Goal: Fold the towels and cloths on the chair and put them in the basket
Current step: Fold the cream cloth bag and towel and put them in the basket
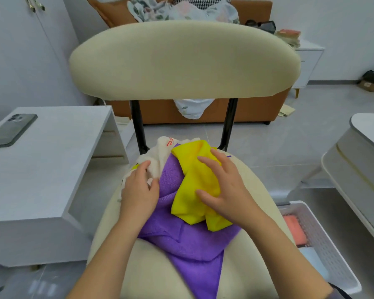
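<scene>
yellow cloth (194, 180) lies crumpled on the purple towel (188, 240) on the chair (252, 178) seat. right grip (221, 190) rests on it, fingers spread, holding nothing. left grip (139, 188) pinches the white cloth (158, 154). lift yellow clear, flatten, then fold. basket (326, 244) stands right of the chair, unobstructed; phone (11, 130) on the left worktop (52, 169).

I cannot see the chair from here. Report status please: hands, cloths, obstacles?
Left hand pinches white towel. Right hand rests on yellow cloth, atop purple towel. Basket beside chair; no obstacle seen.
</scene>
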The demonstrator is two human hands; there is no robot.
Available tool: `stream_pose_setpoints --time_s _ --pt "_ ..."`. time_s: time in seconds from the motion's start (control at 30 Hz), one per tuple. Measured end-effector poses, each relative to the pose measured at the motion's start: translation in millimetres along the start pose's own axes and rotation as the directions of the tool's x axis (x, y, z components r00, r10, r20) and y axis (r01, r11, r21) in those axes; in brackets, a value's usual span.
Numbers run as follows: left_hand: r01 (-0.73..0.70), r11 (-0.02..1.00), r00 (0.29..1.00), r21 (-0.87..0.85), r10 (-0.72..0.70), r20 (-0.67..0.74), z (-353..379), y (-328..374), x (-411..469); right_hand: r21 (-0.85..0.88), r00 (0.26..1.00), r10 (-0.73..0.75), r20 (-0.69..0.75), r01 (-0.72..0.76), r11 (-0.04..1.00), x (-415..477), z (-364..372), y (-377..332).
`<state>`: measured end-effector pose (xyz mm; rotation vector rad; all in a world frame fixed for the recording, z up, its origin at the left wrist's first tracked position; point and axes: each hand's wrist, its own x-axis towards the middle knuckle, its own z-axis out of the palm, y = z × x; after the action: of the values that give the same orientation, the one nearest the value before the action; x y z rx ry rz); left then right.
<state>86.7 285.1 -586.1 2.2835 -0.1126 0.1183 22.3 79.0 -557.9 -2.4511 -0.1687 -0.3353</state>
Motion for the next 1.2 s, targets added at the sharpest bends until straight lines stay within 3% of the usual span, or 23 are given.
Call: stream_pose_setpoints --time_s 0.13,0.23,0.33,0.47,0.67,0.8,0.83,0.97,1.07,1.13,1.2 --pt "-0.048 0.998 0.998 0.027 0.047 0.049 -2.1 -1.0 1.2 -0.156 0.984 -0.071 0.164 0.097 0.983 8.8 15.6 -13.0" --pt "-0.08 0.996 0.996 0.025 0.081 -0.038 -1.4 -1.9 0.5 -0.297 0.956 -0.01 0.293 0.101 0.949 7.9 27.5 -16.0" --pt "-0.169 0.984 0.974 -0.059 0.157 -0.166 -4.3 5.9 -2.3 -0.288 0.974 0.006 0.225 0.061 0.956 5.4 29.6 -12.7" --pt "-0.225 0.924 0.944 -0.309 0.128 -0.304 -14.4 24.4 -5.2 -0.243 0.99 0.04 0.138 -0.006 0.97 5.4 24.8 -8.8" --pt "-0.17 0.729 0.969 -0.663 0.0 -0.248 -17.9 35.6 -13.0 -0.212 0.994 0.06 0.087 -0.04 0.976 1.4 23.9 -8.0" --pt "-0.102 0.382 0.972 -0.919 -0.159 -0.174 -23.3 35.8 -6.0 -0.13 0.996 0.086 0.02 -0.082 0.988 1.1 21.8 -8.4" --pt "-0.074 0.355 0.975 -0.932 -0.171 -0.142 -23.5 36.7 -5.3 -0.107 0.996 0.086 0.017 -0.084 0.991 1.8 21.1 -8.9" --pt "0.078 0.607 0.991 -0.791 -0.13 -0.002 -12.2 28.7 -2.6 -0.237 0.985 0.098 0.144 -0.061 0.97 8.4 18.5 -16.0" --pt "0.036 0.802 0.999 -0.596 -0.039 0.008 -4.5 26.1 -3.0 -0.202 0.988 0.053 0.144 -0.023 0.979 15.5 18.3 -26.5" --pt "0.035 0.797 0.999 -0.603 -0.027 0.021 -4.0 27.1 -3.7 -0.141 0.998 0.023 0.06 -0.014 0.99 22.4 16.9 -34.6" --pt "0.068 0.725 0.998 -0.685 -0.042 0.055 -7.4 25.5 -4.3 -0.155 0.999 0.001 0.049 0.006 0.988 32.5 15.4 -39.6"
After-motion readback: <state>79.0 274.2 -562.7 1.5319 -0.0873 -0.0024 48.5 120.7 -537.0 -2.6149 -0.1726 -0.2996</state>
